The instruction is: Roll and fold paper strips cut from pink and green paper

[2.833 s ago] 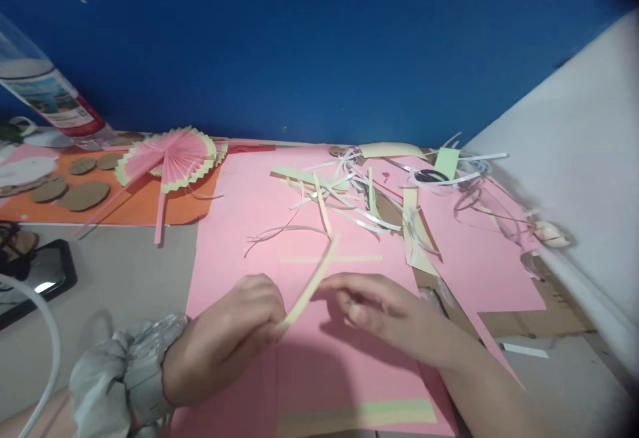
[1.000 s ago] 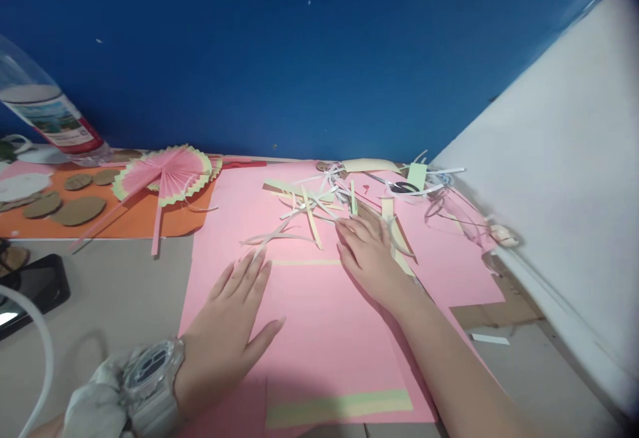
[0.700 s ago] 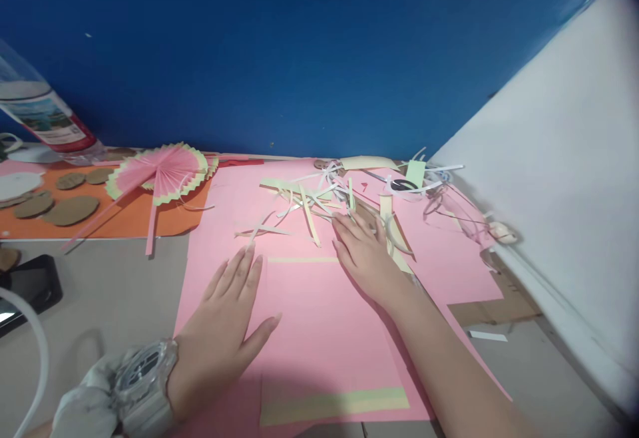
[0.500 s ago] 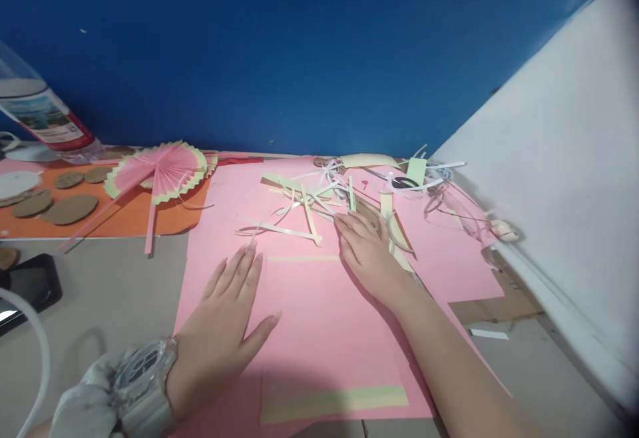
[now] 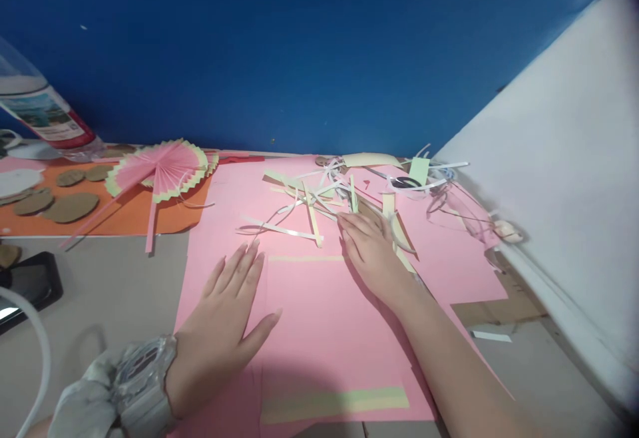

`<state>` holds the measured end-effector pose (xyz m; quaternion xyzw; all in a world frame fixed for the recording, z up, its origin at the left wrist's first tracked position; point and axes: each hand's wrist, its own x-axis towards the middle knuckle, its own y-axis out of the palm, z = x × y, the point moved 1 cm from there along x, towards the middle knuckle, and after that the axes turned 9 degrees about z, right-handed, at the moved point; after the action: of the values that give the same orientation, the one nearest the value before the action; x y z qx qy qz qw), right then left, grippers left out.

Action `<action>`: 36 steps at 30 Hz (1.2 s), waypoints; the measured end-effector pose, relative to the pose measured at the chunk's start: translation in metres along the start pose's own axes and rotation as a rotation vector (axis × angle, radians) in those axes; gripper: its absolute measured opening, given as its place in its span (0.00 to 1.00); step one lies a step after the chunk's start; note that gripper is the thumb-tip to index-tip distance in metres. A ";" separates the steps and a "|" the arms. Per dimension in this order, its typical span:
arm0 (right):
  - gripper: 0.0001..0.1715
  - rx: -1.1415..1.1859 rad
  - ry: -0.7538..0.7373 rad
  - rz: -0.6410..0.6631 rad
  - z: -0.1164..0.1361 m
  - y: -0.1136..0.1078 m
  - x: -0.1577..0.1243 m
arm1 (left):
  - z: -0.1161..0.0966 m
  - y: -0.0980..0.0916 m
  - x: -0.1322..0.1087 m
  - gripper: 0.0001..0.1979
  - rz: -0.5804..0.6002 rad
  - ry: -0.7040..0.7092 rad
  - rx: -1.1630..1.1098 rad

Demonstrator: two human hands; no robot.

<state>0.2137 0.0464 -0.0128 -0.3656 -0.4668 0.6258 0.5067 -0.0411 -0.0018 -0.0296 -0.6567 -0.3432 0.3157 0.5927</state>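
My left hand (image 5: 227,311) lies palm down with its fingers stretched, over the left edge of a pink paper sheet (image 5: 324,331). That sheet has a pale yellow band at its far edge and a green and yellow band at its near edge. It rests on larger pink paper (image 5: 219,205). My right hand (image 5: 372,251) lies flat, fingers extended, at the sheet's far right corner, beside a heap of paper strips (image 5: 314,215) in white, yellow and green. Whether its fingertips touch the strips, I cannot tell.
To the left, a pink and green pleated paper fan (image 5: 160,168) sits on orange paper (image 5: 150,219) with several brown cardboard discs (image 5: 72,207). A plastic bottle (image 5: 50,112) and a phone (image 5: 30,288) stand or lie farther left. Black-handled scissors (image 5: 405,183) lie back right, near the white wall (image 5: 564,158).
Both hands stay in almost the same place. The whole view has shifted very slightly.
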 end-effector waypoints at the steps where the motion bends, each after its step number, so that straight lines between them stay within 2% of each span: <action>1: 0.24 0.041 -0.003 -0.005 -0.001 -0.002 0.000 | 0.000 0.000 0.000 0.37 0.006 -0.001 -0.005; 6: 0.22 0.463 0.029 0.027 -0.002 -0.021 -0.006 | 0.001 -0.001 0.001 0.35 0.027 -0.017 -0.042; 10: 0.22 0.647 0.071 0.058 0.000 -0.034 -0.012 | 0.001 -0.003 0.003 0.34 0.058 -0.018 -0.079; 13: 0.22 0.775 0.110 0.072 -0.003 -0.034 -0.015 | 0.001 -0.003 0.003 0.33 0.068 -0.015 -0.092; 17: 0.24 0.947 0.081 0.046 -0.012 -0.029 -0.013 | 0.000 -0.005 0.002 0.32 0.043 -0.022 -0.105; 20: 0.29 0.989 0.033 -0.003 -0.018 -0.030 -0.009 | 0.000 -0.006 0.001 0.31 0.049 -0.021 -0.114; 25: 0.35 0.887 0.011 -0.073 -0.025 -0.039 -0.009 | 0.000 -0.006 0.000 0.31 0.047 -0.018 -0.127; 31: 0.39 0.930 0.072 -0.168 -0.023 -0.048 -0.015 | -0.001 -0.009 0.002 0.29 0.025 -0.014 -0.189; 33: 0.40 0.920 0.041 -0.135 -0.018 -0.046 -0.018 | -0.002 -0.013 0.003 0.26 -0.001 -0.005 -0.247; 36: 0.41 0.944 -0.014 0.022 -0.008 -0.035 -0.022 | -0.002 -0.023 0.002 0.17 -0.041 0.023 -0.442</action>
<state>0.2360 0.0283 0.0179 -0.0962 -0.1308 0.7773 0.6078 -0.0396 0.0004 -0.0064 -0.7670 -0.4105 0.2131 0.4447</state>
